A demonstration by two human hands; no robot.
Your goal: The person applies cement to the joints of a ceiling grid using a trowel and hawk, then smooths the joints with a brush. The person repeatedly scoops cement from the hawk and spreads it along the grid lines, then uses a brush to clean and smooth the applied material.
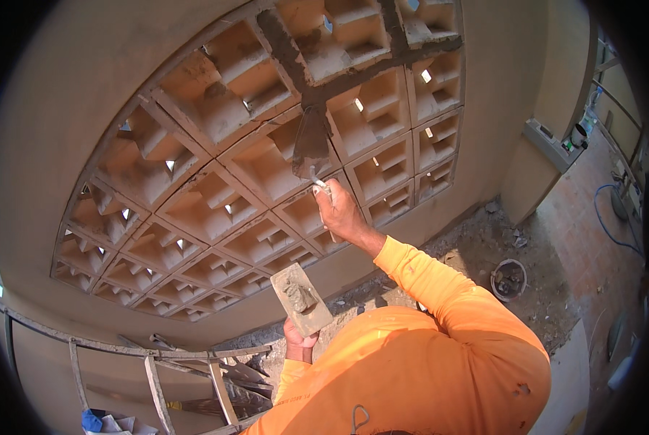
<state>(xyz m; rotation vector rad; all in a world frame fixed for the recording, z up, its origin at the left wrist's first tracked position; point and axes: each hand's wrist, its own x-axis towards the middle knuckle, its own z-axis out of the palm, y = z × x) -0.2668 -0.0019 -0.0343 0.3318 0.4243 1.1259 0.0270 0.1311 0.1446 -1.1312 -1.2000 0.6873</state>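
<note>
Well to the right of the right hand (341, 212), I see a pale-rimmed bucket (510, 262) with dark lumps inside, standing among rubble (476, 233). Farther right of that hand, a grey ledge (544, 147) has a dark cup (579, 135) at its end, and a blue cable (597, 210) curves over paving (571, 217). Left of the left hand (302, 336) I get a ladder-like frame (158, 395) (and something blue (91, 420) I can't identify).

Small print (300, 397) on orange shirt (411, 355).

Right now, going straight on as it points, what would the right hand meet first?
Ahead of the right hand, its trowel points at the dark mortar joint: probably that first, though depth is unclear.
</note>
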